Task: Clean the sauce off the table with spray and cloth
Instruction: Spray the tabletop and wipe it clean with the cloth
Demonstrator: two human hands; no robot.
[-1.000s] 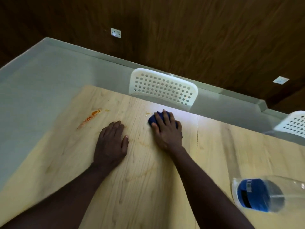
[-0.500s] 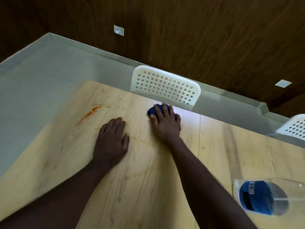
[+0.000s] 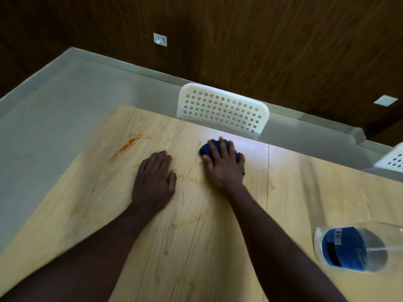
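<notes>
An orange sauce streak lies on the light wooden table at the far left. Faint yellowish smears show between my hands. My right hand lies spread over a bunched blue cloth and presses it on the table near the far edge, right of the streak. My left hand rests flat on the table, palm down, just below and right of the streak. The clear spray bottle with a blue label lies at the right; its nozzle is out of view.
A white perforated chair back stands against the table's far edge, just behind the cloth. A second white chair shows at the right edge. A seam splits the tabletop. Grey floor lies to the left.
My right hand has shifted the cloth only slightly near the far edge. My left hand has stayed flat in the same place. The view has drifted a little.
</notes>
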